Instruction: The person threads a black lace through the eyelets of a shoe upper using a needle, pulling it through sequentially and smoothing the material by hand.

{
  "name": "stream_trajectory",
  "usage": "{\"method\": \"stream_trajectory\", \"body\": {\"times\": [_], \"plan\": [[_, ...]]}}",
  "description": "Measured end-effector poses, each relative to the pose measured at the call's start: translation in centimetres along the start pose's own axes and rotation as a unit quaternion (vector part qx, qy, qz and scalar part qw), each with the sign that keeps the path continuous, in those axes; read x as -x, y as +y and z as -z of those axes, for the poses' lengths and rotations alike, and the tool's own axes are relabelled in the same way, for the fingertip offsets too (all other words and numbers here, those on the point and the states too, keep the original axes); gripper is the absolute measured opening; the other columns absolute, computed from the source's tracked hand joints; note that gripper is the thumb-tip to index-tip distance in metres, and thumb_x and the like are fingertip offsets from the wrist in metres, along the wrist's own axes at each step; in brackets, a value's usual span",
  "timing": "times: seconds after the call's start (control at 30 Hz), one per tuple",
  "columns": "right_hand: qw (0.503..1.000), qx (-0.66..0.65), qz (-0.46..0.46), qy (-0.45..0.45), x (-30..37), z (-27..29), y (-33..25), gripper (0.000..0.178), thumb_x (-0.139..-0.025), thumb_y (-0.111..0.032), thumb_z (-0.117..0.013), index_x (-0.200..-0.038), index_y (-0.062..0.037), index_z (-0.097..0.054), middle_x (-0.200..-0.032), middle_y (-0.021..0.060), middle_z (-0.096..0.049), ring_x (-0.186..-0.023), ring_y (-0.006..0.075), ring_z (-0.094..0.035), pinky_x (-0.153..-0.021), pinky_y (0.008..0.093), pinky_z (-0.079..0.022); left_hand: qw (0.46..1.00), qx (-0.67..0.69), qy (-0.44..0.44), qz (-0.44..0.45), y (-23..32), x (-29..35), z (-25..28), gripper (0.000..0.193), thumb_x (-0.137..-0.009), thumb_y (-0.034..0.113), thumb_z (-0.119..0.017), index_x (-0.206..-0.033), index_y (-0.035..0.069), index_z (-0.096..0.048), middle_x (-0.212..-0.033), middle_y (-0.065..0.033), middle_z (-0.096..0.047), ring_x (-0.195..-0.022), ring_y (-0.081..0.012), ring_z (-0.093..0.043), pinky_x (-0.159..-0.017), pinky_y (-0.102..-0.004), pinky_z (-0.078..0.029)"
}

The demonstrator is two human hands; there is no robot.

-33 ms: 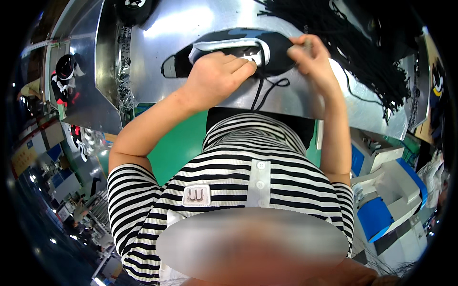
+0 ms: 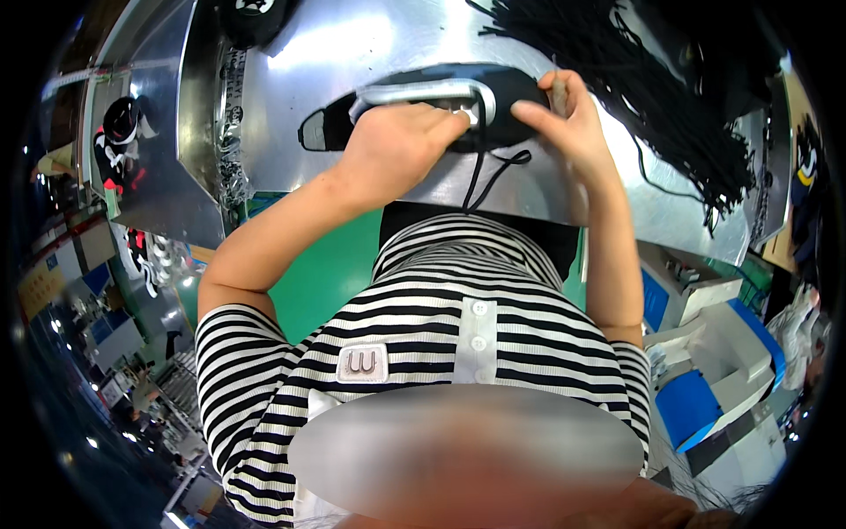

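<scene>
A black shoe [image 2: 507, 86] with a pale silvery-white band around its opening lies sideways on the metal table. My left hand [image 2: 398, 141] is closed on the near edge of the opening, its fingertips reaching inside. From there a thin black lace [image 2: 481, 167] crosses the shoe and ends in a loop toward the table's front edge. Over the right end of the shoe is my right hand [image 2: 573, 122], its thumb stretched toward the shoe. Between its fingers it keeps a small tool [image 2: 560, 95] with a brownish handle and a thin upright tip.
A thick bundle of black laces [image 2: 652, 106] spreads over the table's right side. A dark round item [image 2: 254, 19] sits at the far left. Clear plastic wrap [image 2: 231, 150] runs along the left edge. White and blue boxes [image 2: 705, 361] stand below on the right.
The shoe has shifted slightly nearer to me. The right thumb has come away from the other fingers and moved left, and the tool shows more plainly. The left hand keeps its grip.
</scene>
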State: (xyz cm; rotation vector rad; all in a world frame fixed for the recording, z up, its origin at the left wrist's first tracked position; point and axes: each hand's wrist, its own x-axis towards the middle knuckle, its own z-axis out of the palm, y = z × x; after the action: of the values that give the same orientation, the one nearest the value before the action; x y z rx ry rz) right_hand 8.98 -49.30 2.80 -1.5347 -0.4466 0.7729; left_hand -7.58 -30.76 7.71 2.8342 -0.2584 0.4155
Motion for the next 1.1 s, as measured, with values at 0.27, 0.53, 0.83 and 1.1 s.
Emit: {"method": "stream_trajectory", "body": {"times": [0.27,0.53,0.83,1.1], "plan": [[0.992,0.049,0.1,0.06,2.0,-3.2,-0.6,0.045,-0.079,0.0,-0.079,-0.112,-0.0041,-0.048,-0.104,0.0031,-0.053,-0.094,0.0103,-0.054,-0.081,0.0224,-0.048,0.664,0.56,-0.242,0.432,-3.4,1.1,0.8,0.037,-0.095,0.04,-0.063,-0.105,0.006,-0.074,-0.105,-0.0045,-0.072,-0.107,-0.0149,-0.06,-0.098,-0.0294,-0.041],[0.974,0.157,0.134,0.095,2.8,-3.8,-0.4,0.044,-0.081,-0.008,-0.079,-0.114,-0.0027,-0.051,-0.101,0.0057,-0.06,-0.088,0.012,-0.059,-0.079,0.0246,-0.049,0.682,0.545,-0.333,0.355,-3.0,-0.7,-0.2,0.015,-0.09,0.023,-0.07,-0.095,0.008,-0.07,-0.091,0.0017,-0.067,-0.087,-0.0107,-0.058,-0.085,-0.0274,-0.045],[0.997,0.053,-0.048,0.04,2.6,-2.5,-1.0,0.045,-0.085,-0.015,-0.077,-0.12,-0.0018,-0.052,-0.096,0.0077,-0.063,-0.086,0.0136,-0.06,-0.077,0.0255,-0.051,0.839,0.411,-0.075,0.35,-2.4,1.4,-1.2,0.016,-0.085,0.019,-0.071,-0.094,0.006,-0.076,-0.086,-0.0062,-0.074,-0.079,-0.015,-0.068,-0.077,-0.0279,-0.052],[0.994,-0.057,-0.076,0.063,2.9,-2.4,-1.3,0.042,-0.085,-0.012,-0.077,-0.118,-0.0023,-0.053,-0.099,0.0087,-0.063,-0.088,0.0141,-0.061,-0.078,0.0256,-0.051,0.852,0.427,-0.024,0.301,-1.9,0.8,-0.4,0.014,-0.084,0.013,-0.072,-0.09,0.0,-0.073,-0.086,-0.0079,-0.073,-0.078,-0.0135,-0.067,-0.075,-0.0272,-0.053]]}}
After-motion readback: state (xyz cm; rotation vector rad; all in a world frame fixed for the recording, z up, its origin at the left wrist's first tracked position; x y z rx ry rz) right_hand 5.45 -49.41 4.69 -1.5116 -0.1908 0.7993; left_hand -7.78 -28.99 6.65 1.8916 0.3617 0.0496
